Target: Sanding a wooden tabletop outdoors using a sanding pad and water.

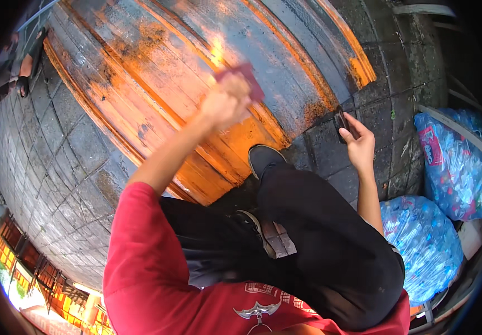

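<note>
A person in a red shirt [157, 279] and black trousers [319, 251] looks down at their own body, one black shoe [263, 159] planted near the centre of the view.

The left hand [227, 103] is raised toward twelve o'clock and badly blurred by motion. It is clamped around a dark red, flat object [249, 81], perhaps a cloth or pad; its exact kind cannot be made out. That object sits against a large curved wooden surface [157, 72] with orange and grey weathered bands, which fills the upper half of the view. A bright glare spot beside the hand hides detail there.

The right hand [358, 142], at about two o'clock, has its fingers curled around a small dark object [341, 120], mostly covered by the fingers and too small to identify.

Grey stone paving [56, 162] bends along the nine o'clock side. At three to four o'clock lie two bulging blue translucent plastic bags [425, 240], packed with what look like bottles; the upper bag [456, 162] shows a pink and red label patch near its top left. The bags are cut off by the dark rim of the view.

At eleven o'clock, another person's foot in a sandal [26, 67] is partly visible, clipped by the edge.
</note>
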Action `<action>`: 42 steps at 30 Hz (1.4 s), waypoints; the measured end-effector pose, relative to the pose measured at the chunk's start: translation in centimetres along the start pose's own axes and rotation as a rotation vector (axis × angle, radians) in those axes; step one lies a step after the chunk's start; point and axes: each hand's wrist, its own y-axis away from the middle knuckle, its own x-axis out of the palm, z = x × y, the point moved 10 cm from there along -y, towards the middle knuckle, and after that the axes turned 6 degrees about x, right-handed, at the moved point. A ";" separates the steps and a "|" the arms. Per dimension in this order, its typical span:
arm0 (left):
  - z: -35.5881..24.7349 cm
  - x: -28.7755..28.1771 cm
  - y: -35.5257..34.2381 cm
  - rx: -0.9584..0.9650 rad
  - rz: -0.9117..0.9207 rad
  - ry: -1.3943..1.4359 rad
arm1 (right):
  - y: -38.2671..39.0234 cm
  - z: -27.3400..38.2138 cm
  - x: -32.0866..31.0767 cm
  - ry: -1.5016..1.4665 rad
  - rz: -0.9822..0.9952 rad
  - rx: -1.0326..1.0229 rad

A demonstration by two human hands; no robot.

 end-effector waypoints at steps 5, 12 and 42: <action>-6.3 3.0 -0.5 0.159 -0.141 0.255 | 0.6 -2.4 -1.1 -0.094 -0.043 0.042; 10.4 -4.7 -1.4 -0.016 -0.144 -0.226 | 2.7 -3.0 -4.1 -0.115 -0.074 0.028; -3.8 -0.9 -3.2 0.079 -0.144 0.155 | 2.0 -5.9 -1.2 -0.337 -0.103 0.108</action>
